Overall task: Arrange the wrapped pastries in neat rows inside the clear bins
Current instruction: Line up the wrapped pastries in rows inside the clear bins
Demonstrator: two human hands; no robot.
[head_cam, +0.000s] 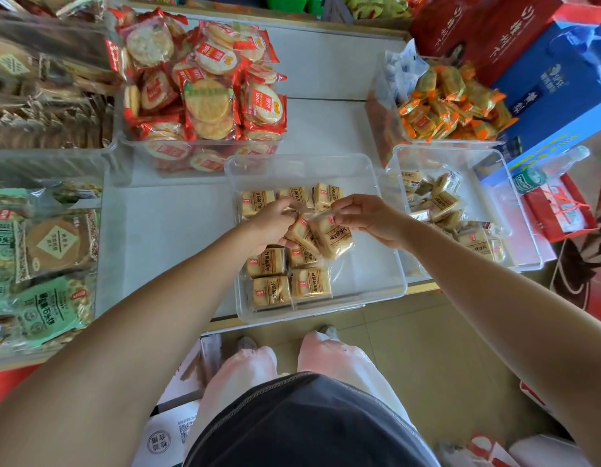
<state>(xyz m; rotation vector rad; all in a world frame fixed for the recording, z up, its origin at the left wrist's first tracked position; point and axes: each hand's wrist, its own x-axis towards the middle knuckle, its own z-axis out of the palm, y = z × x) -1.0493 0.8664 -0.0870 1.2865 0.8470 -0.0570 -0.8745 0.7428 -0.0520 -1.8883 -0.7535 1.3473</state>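
A clear bin [376, 274] stands in front of me on the white shelf. Inside it, wrapped tan pastries lie in rows: three along the far side [294, 197] and several nearer me [287, 281]. My left hand [275, 224] pinches one wrapped pastry [300, 232] above the bin's middle. Beside it, my right hand [369, 219] grips the top edge of a second wrapped pastry [332, 235]. The two pastries touch. A second clear bin [514, 210] to the right holds a loose pile of the same pastries [444, 203].
Behind stands a bin of red-wrapped round crackers [204, 92]. At the back right is a bin of orange-wrapped snacks [450, 102], with red and blue gift boxes [555, 72] beyond. Green and brown packets [46, 251] fill bins at the left. My legs stand at the shelf's edge.
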